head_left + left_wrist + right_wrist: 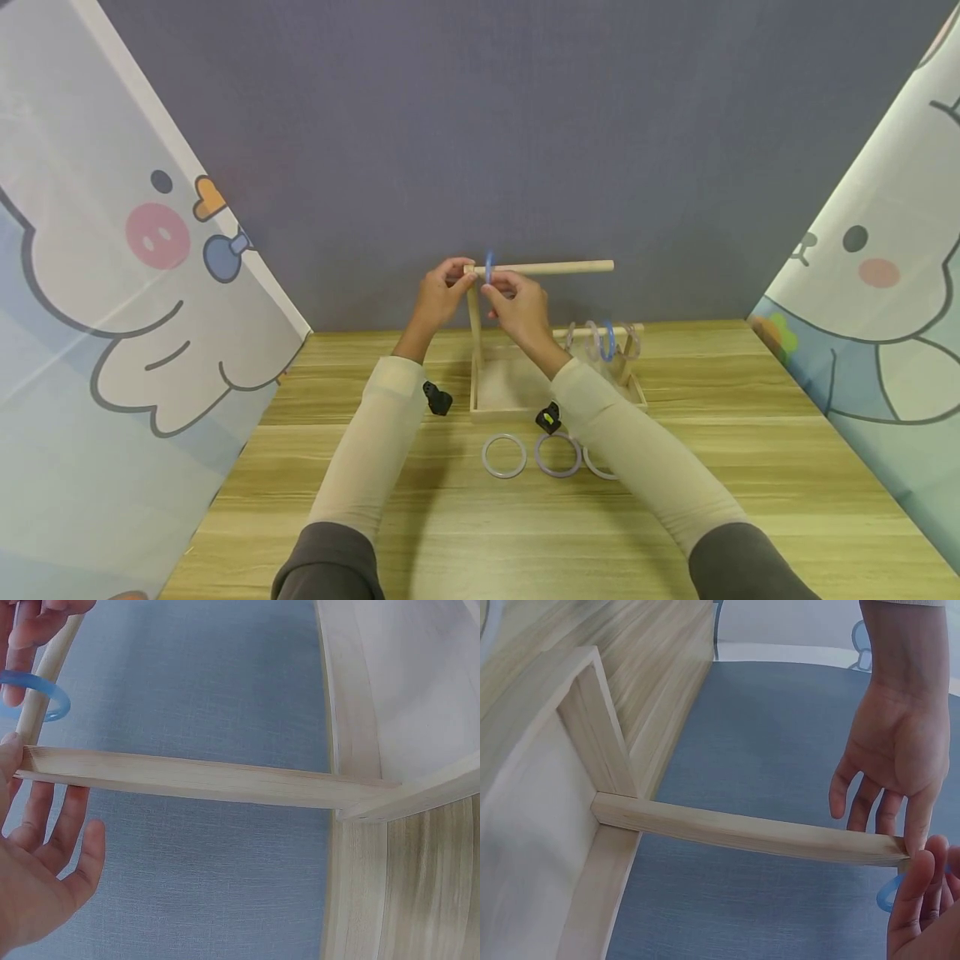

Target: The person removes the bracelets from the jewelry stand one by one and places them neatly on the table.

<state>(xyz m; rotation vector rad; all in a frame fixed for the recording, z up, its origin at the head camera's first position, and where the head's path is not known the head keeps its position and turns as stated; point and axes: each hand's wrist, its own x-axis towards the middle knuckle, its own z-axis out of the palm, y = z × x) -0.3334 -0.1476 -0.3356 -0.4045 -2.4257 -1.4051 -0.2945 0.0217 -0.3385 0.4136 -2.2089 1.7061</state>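
A wooden bangle rack has a tall post (pixel 476 317) at its left and an upper rod (pixel 570 267) running right from the post's top. My left hand (pixel 441 296) grips the top of that post, thumb in front and fingers behind in the left wrist view. Around the upper rod, close to the post, hangs a translucent blue bangle (pixel 489 265), which my right hand (pixel 525 308) pinches between thumb and fingers. In the right wrist view the blue bangle (pixel 886 895) is mostly hidden by the fingers.
Several bangles, one of them blue (pixel 612 342), hang on the rack's lower rod (pixel 633 327). On the table before the rack lie a pale bangle (pixel 504 476), a purple bangle (pixel 558 475) and another pale bangle (pixel 600 474), partly under my right sleeve. A grey wall (pixel 375 167) stands behind.
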